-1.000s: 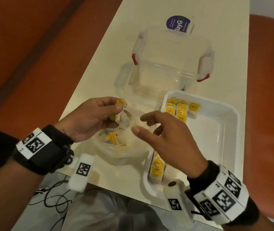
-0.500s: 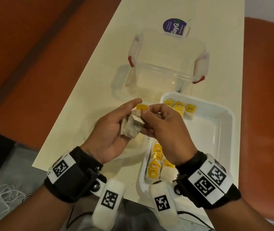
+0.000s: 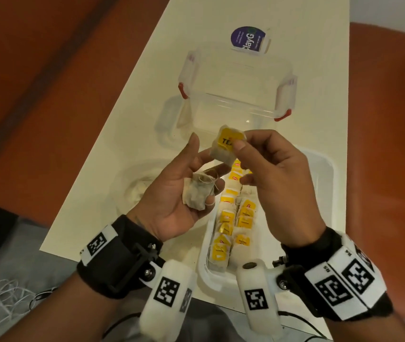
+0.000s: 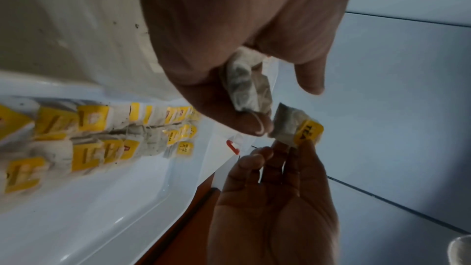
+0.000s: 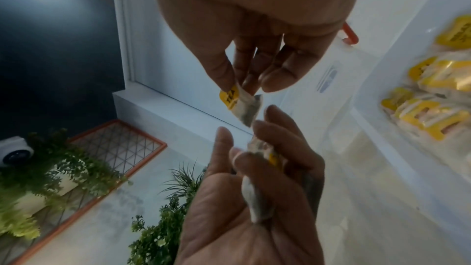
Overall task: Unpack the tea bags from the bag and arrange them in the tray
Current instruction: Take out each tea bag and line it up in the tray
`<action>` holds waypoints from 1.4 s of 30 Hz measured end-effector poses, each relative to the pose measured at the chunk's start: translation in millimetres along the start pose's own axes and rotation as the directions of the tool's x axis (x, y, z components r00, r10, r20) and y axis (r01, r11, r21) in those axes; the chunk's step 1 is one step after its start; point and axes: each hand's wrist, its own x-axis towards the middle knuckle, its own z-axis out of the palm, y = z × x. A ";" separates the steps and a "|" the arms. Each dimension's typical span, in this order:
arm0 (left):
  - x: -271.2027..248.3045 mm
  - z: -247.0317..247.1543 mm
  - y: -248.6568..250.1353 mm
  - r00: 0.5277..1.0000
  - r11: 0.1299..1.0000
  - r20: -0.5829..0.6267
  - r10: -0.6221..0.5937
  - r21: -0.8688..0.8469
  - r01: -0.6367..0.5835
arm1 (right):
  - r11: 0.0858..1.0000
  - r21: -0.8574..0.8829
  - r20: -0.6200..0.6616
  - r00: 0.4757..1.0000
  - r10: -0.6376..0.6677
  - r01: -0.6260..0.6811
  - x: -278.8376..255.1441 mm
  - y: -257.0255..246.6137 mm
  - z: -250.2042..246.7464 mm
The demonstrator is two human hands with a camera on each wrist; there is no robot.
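Note:
My right hand (image 3: 239, 154) pinches a tea bag (image 3: 226, 146) by its yellow tag between thumb and fingers, above the table. My left hand (image 3: 197, 166) is just left of it, palm up, lower fingers curled round a second tea bag (image 3: 196, 195). The white tray (image 3: 329, 193) lies below and right, with rows of yellow-tagged tea bags (image 3: 233, 218) along its left side. The clear plastic bag (image 3: 136, 186) lies on the table, partly hidden by my left hand. The left wrist view shows the held bag (image 4: 244, 86) and the tagged one (image 4: 293, 128).
A clear lidless container with red clips (image 3: 236, 95) stands behind my hands. A purple-labelled item (image 3: 248, 40) lies beyond it. The table's left edge (image 3: 102, 134) borders an orange floor. White cables (image 3: 1, 294) lie below the near edge.
My left hand lifted tea bags from the plastic bag. My right hand, open before, joined it, took hold of the yellow-tagged bag and drew it slightly away.

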 end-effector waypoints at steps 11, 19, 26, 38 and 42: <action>3.3 20.5 -9.0 0.974 0.876 -0.122 0.191 0.469 -0.113 | 0.999 -0.021 0.029 0.999 0.036 -0.035 4.2 6.0 -22.8; -8.6 9.2 -8.3 0.978 0.857 -0.159 0.138 0.514 -0.037 | 0.996 -0.037 -0.147 0.986 0.081 -0.087 22.2 27.3 -68.0; -23.1 -5.0 -8.5 0.972 0.885 -0.196 0.129 0.465 -0.024 | 0.912 -0.255 -0.182 0.943 0.280 -0.320 37.4 86.4 -96.7; -23.7 -3.1 -11.0 0.969 0.886 -0.215 0.122 0.464 -0.009 | 0.845 -0.320 -0.261 0.897 0.356 -0.429 72.0 125.5 -97.2; -23.1 -2.3 -11.5 0.969 0.892 -0.221 0.115 0.452 -0.003 | 0.842 -0.313 -0.313 0.885 0.346 -0.440 76.0 129.0 -95.5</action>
